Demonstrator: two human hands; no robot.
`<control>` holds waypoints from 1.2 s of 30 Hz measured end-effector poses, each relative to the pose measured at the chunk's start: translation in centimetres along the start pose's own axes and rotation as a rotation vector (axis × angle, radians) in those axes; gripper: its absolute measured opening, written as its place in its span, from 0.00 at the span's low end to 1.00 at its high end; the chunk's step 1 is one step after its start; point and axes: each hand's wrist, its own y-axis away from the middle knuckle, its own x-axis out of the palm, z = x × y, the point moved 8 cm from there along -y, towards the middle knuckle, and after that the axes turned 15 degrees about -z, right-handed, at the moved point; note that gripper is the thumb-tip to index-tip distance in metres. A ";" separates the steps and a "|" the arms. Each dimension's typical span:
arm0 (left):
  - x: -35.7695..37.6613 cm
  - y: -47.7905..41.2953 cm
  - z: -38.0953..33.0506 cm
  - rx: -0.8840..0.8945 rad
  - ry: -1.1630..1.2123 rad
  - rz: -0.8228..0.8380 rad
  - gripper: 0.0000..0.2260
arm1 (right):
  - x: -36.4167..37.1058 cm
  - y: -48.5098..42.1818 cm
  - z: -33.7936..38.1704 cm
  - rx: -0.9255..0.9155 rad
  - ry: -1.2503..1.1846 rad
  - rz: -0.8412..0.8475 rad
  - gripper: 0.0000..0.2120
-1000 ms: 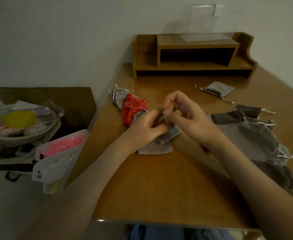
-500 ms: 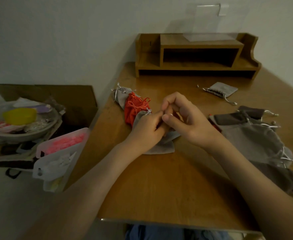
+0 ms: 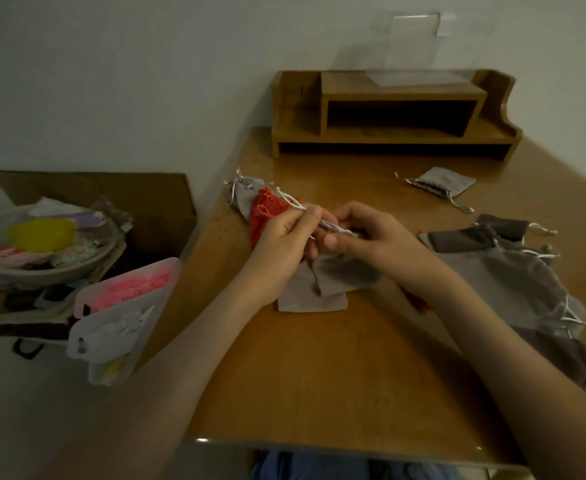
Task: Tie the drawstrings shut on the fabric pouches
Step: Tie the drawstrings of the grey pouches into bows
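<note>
Now we have two grips on one white drawstring point(image 3: 334, 226): our left grip point(image 3: 281, 244) pinches it with curled fingers, and our right grip point(image 3: 371, 244) pinches it just beside. Beneath them one grey pouch point(image 3: 319, 296) lies mid-bench point(image 3: 319, 375). Two more touch at left, a red pouch point(image 3: 262, 218) and a second grey pouch point(image 3: 246, 197). One small pouch point(image 3: 440, 183) lies apart; the right-hand heap point(image 3: 513, 275) we cannot count.
</note>
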 end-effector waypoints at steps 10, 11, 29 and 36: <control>0.1 0.0 -0.3 -0.093 0.137 0.099 0.07 | -0.8 0.1 -0.6 0.137 -0.193 -0.043 0.05; 0.2 0.1 -0.3 -0.061 0.087 0.104 0.06 | -1.0 0.1 -0.6 0.151 -0.217 -0.053 0.05; -0.3 0.7 -3.2 0.609 -0.417 -0.069 0.07 | -1.2 0.1 -1.8 0.355 -0.331 -0.135 0.08; -0.2 0.7 -2.7 0.664 -0.569 -0.104 0.05 | -0.8 0.2 -2.1 0.390 -0.313 -0.119 0.09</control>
